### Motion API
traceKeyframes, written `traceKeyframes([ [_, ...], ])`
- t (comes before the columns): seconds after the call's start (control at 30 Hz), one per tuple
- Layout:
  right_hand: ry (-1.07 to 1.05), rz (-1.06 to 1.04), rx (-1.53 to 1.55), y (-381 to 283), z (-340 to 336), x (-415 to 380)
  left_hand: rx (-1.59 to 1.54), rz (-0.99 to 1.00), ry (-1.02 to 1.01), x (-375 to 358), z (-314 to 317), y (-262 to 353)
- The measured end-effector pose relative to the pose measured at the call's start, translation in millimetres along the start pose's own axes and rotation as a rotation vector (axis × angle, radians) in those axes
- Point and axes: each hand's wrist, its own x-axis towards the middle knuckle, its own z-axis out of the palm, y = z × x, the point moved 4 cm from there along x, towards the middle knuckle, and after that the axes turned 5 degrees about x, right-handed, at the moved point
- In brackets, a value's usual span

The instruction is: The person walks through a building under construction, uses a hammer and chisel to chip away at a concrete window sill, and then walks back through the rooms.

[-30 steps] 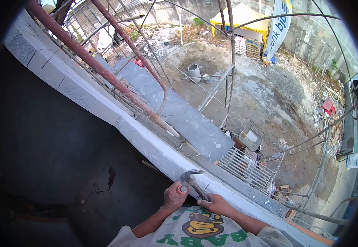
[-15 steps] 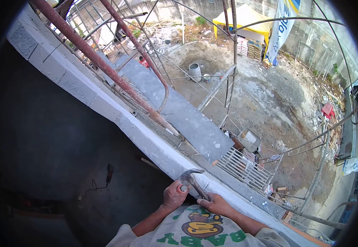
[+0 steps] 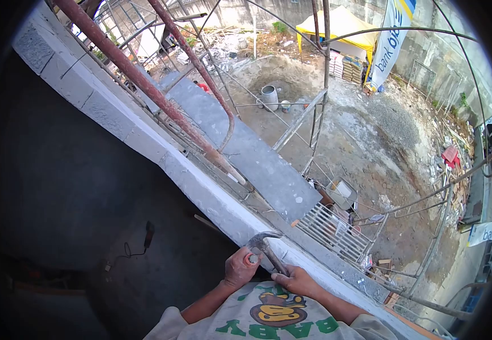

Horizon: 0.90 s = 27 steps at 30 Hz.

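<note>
My right hand (image 3: 296, 280) is closed around the handle of a claw hammer (image 3: 264, 242), whose metal head lies over the top of a white block wall (image 3: 200, 190). Beside it, my left hand (image 3: 239, 268) is wrapped round a chisel (image 3: 251, 259), seen end-on. Only its round grey end and orange collar show above the fist; the rest is hidden. Both hands are close together in front of my shirt, near the wall's inner edge.
Red scaffold poles (image 3: 144, 90) run along the wall's outer side, above a grey ledge (image 3: 268, 178). Far below lies a yard with a drum (image 3: 268, 100) and a yellow canopy (image 3: 342, 24). On the dark floor inside sits a corded power tool (image 3: 149, 233).
The view has shifted slightly, so the yard and scaffold sit a little lower. Both hands, the hammer and the chisel keep nearly the same positions.
</note>
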Motion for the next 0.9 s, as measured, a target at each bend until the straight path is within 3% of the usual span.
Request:
traceKeyframes([
  [0.9,0.003,0.010,-0.003,3.4,0.5,3.1,-0.014,0.005,0.001,0.7,-0.3,0.2],
])
